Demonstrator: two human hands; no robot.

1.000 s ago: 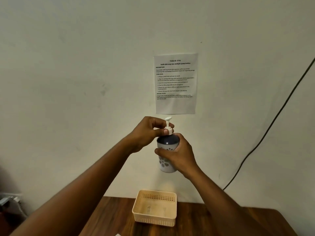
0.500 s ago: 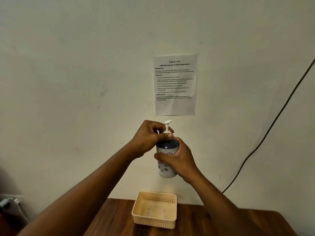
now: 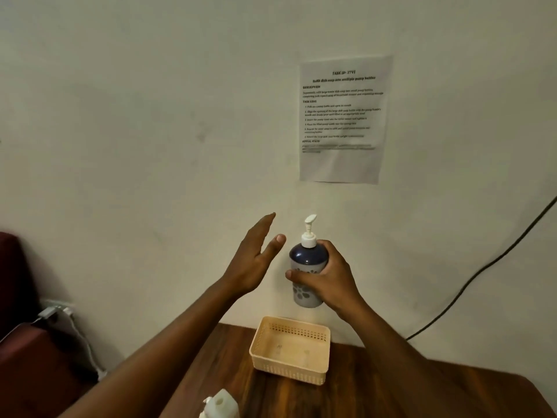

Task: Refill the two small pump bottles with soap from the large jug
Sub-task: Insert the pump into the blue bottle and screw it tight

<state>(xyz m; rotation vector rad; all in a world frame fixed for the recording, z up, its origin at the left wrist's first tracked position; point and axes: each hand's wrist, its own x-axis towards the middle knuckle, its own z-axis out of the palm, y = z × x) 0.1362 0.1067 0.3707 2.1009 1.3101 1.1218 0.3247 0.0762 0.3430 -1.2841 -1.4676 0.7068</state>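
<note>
Head view: the pump bottle (image 3: 307, 267), dark blue on its upper half and pale with a flower pattern below, is held upright in the air before the wall, above the basket. Its white pump head (image 3: 309, 229) sits on the neck with the nozzle pointing to about one o'clock. The right hand (image 3: 327, 277) grips the bottle at its middle from the three o'clock side, fingers (image 3: 297, 274) curled round the front and thumb up near the shoulder. At nine o'clock from the bottle, the left hand (image 3: 254, 260) is apart from it, fingers straight and lying close together, thumb spread toward the bottle and holding nothing. At six o'clock below the bottle, a cream perforated basket (image 3: 289, 369) stands on the wooden counter (image 3: 376, 396), near the wall. At the bottom edge, toward seven o'clock, the white top of a jug (image 3: 221, 404) shows, mostly cut off. At twelve o'clock a printed sheet (image 3: 343, 119) is stuck on the wall; a black cable (image 3: 482, 271) runs down the wall at three o'clock.
</note>
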